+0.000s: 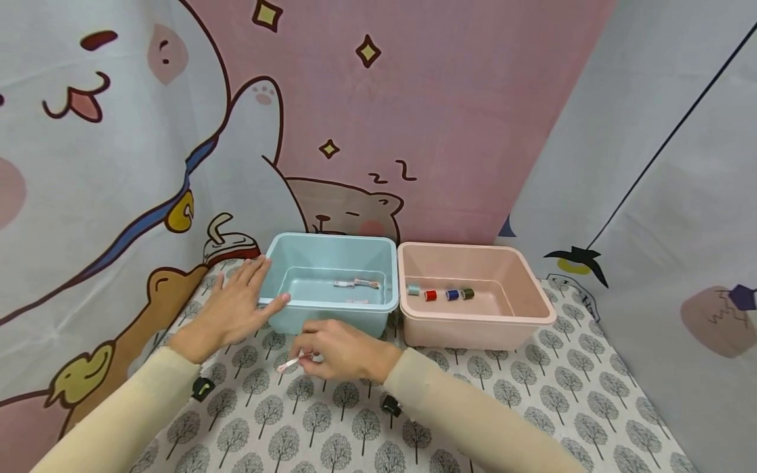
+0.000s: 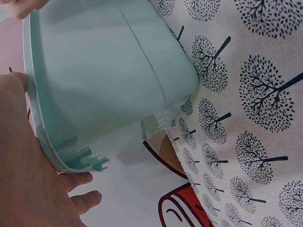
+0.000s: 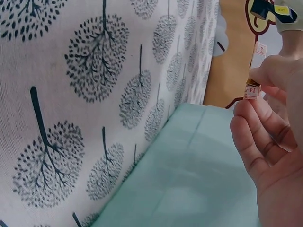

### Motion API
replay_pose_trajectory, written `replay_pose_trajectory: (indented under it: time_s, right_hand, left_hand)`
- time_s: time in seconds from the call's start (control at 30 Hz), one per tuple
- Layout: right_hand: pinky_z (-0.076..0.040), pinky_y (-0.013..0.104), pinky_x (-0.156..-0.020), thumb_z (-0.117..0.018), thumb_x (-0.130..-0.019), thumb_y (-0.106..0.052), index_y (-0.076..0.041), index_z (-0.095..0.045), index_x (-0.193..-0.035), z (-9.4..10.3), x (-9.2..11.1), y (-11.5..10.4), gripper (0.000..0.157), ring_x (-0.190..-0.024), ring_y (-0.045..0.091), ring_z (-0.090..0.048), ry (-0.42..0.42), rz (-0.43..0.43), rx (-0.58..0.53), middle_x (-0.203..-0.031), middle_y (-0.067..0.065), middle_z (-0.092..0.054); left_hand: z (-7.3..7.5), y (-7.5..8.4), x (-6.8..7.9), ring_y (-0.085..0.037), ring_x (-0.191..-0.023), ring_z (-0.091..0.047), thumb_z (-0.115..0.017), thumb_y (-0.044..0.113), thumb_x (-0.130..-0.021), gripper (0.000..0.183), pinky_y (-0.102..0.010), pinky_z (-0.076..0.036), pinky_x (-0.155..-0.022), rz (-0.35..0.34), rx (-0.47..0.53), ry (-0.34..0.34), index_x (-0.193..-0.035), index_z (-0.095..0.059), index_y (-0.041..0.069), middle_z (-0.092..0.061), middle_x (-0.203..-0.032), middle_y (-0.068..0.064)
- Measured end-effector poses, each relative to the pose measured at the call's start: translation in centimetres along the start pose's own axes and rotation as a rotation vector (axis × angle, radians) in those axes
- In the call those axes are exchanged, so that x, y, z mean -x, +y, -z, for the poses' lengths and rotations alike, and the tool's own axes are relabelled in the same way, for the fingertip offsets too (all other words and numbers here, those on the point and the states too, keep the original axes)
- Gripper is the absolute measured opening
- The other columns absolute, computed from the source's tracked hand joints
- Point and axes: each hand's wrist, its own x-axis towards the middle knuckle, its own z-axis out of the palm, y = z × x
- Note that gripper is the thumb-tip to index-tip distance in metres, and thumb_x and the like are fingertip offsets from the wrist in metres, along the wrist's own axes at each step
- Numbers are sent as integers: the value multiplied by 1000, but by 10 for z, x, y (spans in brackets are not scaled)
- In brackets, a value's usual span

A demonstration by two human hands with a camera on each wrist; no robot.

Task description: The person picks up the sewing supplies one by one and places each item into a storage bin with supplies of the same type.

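Between thumb and fingertips, my right hand point(image 1: 343, 348) pinches a folded measuring tape point(image 1: 288, 365) in front of the light blue bin point(image 1: 334, 247). Printed numbers show on the tape point(image 3: 252, 91) in the right wrist view. My left hand point(image 1: 239, 302) rests on the bin's left front corner with its fingers extended; in the left wrist view this hand point(image 2: 28, 165) lies against the rim. Inside the bin are small pale bundles point(image 1: 367, 283) on the floor, and another pale strip point(image 1: 357, 301) is partly hidden by the front wall.
Touching the blue bin on the right is a pink bin point(image 1: 473, 328). Several thread spools lie in it, among them a red spool point(image 1: 430, 295) and a green spool point(image 1: 467, 293). A tree-print cloth point(image 1: 367, 420) covers the table; a cartoon-printed curtain point(image 1: 449, 131) hangs behind.
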Motion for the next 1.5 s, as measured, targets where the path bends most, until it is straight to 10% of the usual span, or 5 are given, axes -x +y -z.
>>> replay_pose_trajectory:
  time_s: [1.5]
  right_hand:
    - [-65,15,-87,-81,-106,-9,-9,-84,-121,80,-7,25,15,-95,14,-78,150,-31,-30,-112,6,-80]
  left_hand:
    - [-1,3,0,-59,-176,-27,-43,78,-116,106,-93,-15,-135,12,5,-3,-186,-20,1,-20,-195,-26]
